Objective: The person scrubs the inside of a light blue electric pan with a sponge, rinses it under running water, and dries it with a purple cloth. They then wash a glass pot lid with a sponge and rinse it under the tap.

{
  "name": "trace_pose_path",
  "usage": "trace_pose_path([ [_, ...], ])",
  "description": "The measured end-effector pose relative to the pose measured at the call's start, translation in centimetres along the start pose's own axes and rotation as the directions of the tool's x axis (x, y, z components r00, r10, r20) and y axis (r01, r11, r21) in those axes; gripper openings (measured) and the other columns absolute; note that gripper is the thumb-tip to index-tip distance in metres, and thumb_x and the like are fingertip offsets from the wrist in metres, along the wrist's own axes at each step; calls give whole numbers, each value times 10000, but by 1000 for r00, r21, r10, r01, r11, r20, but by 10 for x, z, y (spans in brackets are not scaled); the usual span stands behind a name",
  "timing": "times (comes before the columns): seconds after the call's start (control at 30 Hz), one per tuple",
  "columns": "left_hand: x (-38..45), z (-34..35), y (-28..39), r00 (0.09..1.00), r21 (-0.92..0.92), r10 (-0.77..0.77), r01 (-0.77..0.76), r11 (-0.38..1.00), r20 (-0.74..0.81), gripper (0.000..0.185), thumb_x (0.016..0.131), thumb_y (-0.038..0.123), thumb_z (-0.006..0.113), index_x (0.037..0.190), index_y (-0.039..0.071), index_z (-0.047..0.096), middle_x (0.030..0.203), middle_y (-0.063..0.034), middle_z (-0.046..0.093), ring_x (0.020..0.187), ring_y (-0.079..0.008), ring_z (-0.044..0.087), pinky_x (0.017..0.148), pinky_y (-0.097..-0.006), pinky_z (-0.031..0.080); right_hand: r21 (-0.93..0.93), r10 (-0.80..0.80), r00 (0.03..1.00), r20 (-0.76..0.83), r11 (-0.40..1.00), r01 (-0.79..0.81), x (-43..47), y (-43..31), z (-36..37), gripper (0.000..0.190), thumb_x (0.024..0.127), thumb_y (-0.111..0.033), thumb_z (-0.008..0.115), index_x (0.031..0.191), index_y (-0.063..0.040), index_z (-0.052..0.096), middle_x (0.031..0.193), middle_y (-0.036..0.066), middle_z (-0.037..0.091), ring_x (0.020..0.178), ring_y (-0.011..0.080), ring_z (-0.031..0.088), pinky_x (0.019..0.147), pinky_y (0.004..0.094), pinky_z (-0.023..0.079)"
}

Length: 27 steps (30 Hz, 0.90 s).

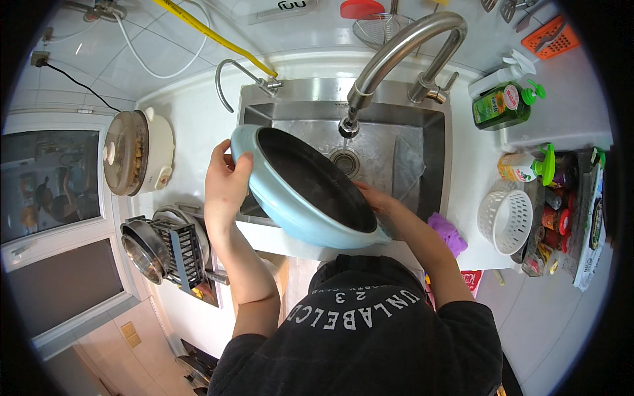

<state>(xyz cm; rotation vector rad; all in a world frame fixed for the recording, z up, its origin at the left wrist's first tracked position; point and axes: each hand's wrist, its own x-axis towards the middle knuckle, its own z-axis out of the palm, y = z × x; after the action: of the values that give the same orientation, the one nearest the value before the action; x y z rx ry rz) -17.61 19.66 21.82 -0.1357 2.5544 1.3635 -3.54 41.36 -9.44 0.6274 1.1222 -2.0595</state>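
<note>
A light-blue pan [297, 218] with a dark inner surface is held tilted over the front of the stainless-steel sink [433, 143]. My left hand [225, 185] grips its left end, thumb on the outer wall near the rim. At the opposite end, my right hand [375, 198] holds the rim; the pan hides some of its fingers. The gooseneck faucet [411, 42] reaches over the basin, its spout head [349, 127] above the drain strainer [345, 162]. A clear plastic sheet or bag [408, 166] lies on the right side of the basin.
Left of the sink stand an electric pot with a lid [124, 153] and a rack [183, 252] with metal bowls. A small curved tap [225, 81] rises behind. On the right are a purple cloth [447, 233], a white basket [505, 222] and a green soap bottle [500, 106].
</note>
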Motion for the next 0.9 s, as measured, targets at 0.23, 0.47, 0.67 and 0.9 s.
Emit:
trace_pose_path([
  [0.23, 23, -19, -101, 972, -228, -200, 223, 948, 121, 545, 852, 278, 610, 1269, -51, 490, 796, -36, 609, 576, -76, 528, 451, -207, 393, -301, -73, 948, -311, 953, -25, -36, -15, -36, 392, 973, -280, 459, 1280, -51, 542, 1201, 110, 604, 1129, 219, 538, 947, 331, 415],
  [0.47, -2, 35, -214, 898, -234, -313, 390, 890, 309, 452, 893, 233, 505, 1254, -39, 504, 839, -45, 624, 550, -97, 563, 393, -223, 432, -843, -466, 800, -378, 531, -89, -90, -68, -114, 409, 946, -227, 416, 1253, 18, 532, 1195, 263, 575, 1132, 399, 542, 956, 411, 433],
  [0.67, -5, 110, -263, 845, -132, -392, 463, 876, 363, 420, 949, 284, 486, 1210, -40, 543, 966, -66, 628, 817, -133, 570, 723, -266, 458, -890, -653, 624, -430, 421, -173, -165, -115, -84, 417, 946, -249, 462, 1270, 8, 520, 1126, 272, 602, 1068, 403, 579, 910, 414, 459],
  [0.9, 19, 165, -253, 941, -150, -221, 265, 953, 255, 482, 977, 428, 431, 1003, -31, 578, 885, -120, 615, 836, -198, 552, 781, -340, 440, -862, -771, 427, -473, 506, -42, -196, -123, -66, 392, 944, -165, 526, 1311, -33, 486, 1014, 228, 650, 888, 312, 649, 791, 332, 491],
])
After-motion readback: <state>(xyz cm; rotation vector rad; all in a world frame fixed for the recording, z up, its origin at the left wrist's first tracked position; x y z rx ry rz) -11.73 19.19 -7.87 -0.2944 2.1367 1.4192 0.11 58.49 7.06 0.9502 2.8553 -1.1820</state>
